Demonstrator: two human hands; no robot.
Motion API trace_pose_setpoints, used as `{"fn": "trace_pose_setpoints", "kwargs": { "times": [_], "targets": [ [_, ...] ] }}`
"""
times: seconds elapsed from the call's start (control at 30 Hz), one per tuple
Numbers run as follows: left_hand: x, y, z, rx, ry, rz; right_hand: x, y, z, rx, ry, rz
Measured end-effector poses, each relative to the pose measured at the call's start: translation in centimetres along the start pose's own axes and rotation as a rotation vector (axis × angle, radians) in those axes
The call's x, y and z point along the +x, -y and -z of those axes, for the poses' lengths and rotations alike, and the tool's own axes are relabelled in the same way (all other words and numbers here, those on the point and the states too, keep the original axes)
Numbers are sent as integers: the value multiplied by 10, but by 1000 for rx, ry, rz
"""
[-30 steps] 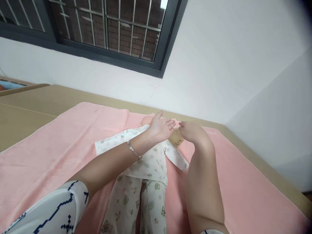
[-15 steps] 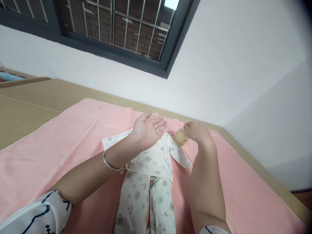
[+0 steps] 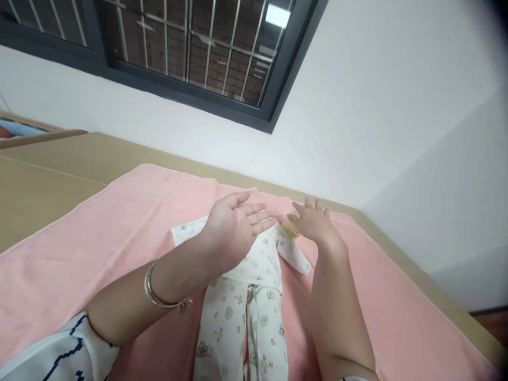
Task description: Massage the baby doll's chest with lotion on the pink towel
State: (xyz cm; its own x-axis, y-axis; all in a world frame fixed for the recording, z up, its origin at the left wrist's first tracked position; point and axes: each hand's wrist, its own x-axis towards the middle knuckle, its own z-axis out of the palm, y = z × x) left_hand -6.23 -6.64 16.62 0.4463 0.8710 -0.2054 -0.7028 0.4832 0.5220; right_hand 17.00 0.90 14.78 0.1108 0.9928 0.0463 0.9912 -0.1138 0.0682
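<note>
A white baby outfit (image 3: 260, 257) with small printed figures lies flat on a pink towel (image 3: 119, 227), its trousers (image 3: 242, 328) pointing toward me. My left hand (image 3: 234, 227) hovers over the top's left side, palm up and fingers stretched out, holding nothing. A silver bracelet (image 3: 153, 291) sits on that wrist. My right hand (image 3: 315, 222) is beside the top's right sleeve with its fingers spread. A small yellowish jar (image 3: 291, 228) shows just under its thumb side, mostly hidden; I cannot tell whether the hand touches it.
The towel covers a tan wooden surface (image 3: 47, 180) that meets a white wall (image 3: 357, 106). A dark-framed barred window (image 3: 178, 47) is above. The surface's right edge (image 3: 436, 296) drops off near the corner.
My left hand has drawn back toward me, its palm still turned up. My right hand, earlier curled at the jar, now has its fingers spread. The view shifted slightly.
</note>
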Motion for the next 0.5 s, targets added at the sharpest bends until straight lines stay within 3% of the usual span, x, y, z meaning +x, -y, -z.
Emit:
{"fn": "trace_pose_setpoints", "kwargs": {
  "times": [0.17, 0.23, 0.33, 0.4, 0.5],
  "targets": [
    [5, 6, -1, -36, -44, 20, -48, 28, 18, 563, -214, 251],
    [8, 10, -1, -52, -72, -4, -65, 43, 18, 816, -272, 348],
    [12, 16, -1, -54, -49, -103, -83, 67, 9, 971, -337, 456],
    [12, 18, -2, -28, 5, -185, -91, 81, 2, 991, -316, 524],
    [7, 22, -2, 78, 37, -277, -106, 96, -4, 1073, -182, 607]
  ]
}}
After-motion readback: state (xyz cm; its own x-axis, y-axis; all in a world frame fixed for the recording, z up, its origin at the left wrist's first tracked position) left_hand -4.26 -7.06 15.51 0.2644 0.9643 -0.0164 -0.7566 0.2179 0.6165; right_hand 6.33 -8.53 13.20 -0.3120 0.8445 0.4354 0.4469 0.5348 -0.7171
